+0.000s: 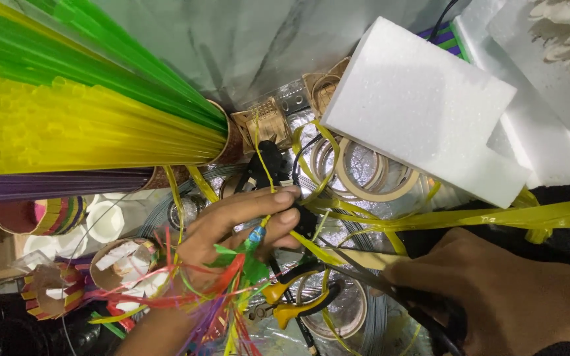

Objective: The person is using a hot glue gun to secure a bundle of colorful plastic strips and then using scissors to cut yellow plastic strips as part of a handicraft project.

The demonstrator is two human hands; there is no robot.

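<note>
A: Left hand [232, 227]?

B: Centre of the view, fingers curled together, pinching a small bundle of coloured strips [235, 277], red, green, yellow and purple. The loose ends fan out below the palm. A little blue bit sits at the pinch point, too small to tell what it is.

A: Right hand [496, 290]?

B: Lower right, closed around the dark handles of scissors [364, 273]. The blades point left toward the bundle, tips close to the left fingers. Whether the blades are parted I cannot tell.

A: What runs between the hands?

B: A long yellow strip [470, 217], stretched from the left fingers out to the right edge, passing above the right hand.

A: Underneath?

B: Yellow-handled pliers [285, 300] lie just below the left hand, near the scissor tips. Rolls of tape [374, 175] rest above the fingers, partly under a white foam block [423, 105].

A: Upper left?

B: A big sheaf of straws [80, 112], green and yellow, with purple ones below, held in brown tubes. Small paper cups [103, 221] and a striped coloured holder [54, 214] sit at the left, well apart from the right hand.

A: Surface?

B: A crinkled foil sheet [338, 217], cluttered.
</note>
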